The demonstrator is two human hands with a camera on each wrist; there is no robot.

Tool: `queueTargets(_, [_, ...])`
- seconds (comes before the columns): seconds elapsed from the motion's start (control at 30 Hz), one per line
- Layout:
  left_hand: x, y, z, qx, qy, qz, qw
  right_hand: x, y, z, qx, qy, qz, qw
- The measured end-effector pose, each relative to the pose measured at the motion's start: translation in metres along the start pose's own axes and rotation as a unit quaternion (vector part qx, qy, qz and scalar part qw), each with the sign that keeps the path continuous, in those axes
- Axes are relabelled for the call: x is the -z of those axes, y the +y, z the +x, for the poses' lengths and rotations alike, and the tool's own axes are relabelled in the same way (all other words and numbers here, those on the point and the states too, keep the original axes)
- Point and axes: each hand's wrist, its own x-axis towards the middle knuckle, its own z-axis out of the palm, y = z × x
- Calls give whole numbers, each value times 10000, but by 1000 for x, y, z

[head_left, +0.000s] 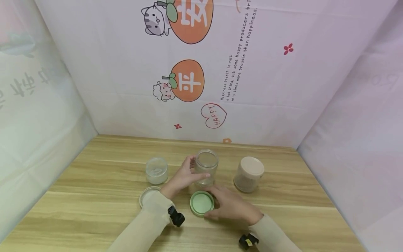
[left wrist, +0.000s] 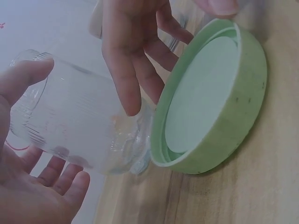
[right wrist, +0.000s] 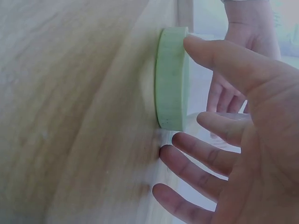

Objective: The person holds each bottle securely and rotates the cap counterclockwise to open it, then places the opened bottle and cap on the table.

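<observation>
My left hand (head_left: 184, 177) holds a clear glass jar (head_left: 206, 169) that stands upright and without a lid near the middle of the table. In the left wrist view the thumb lies on one side of the jar (left wrist: 79, 112) and the fingers are on the other. Just in front of it, a round green lid (head_left: 201, 203) lies with its hollow inside facing up. My right hand (head_left: 230, 204) is at that lid's right side. The right wrist view shows its thumb tip at the rim of the lid (right wrist: 172, 79), the other fingers spread loosely past the far edge.
A short clear jar (head_left: 156, 172) stands left of my left hand. Partly behind my left wrist lies a pale round lid (head_left: 145, 197). To the right is a jar with a beige lid (head_left: 248, 175). Printed white cloth (head_left: 258, 122) backs the wooden table (head_left: 94, 210).
</observation>
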Motion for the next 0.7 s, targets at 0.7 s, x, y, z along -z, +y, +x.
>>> queueTargets(0.7, [10,19,-6,-668,366,301,9966,41,-3,-5,222,1405,293,9894])
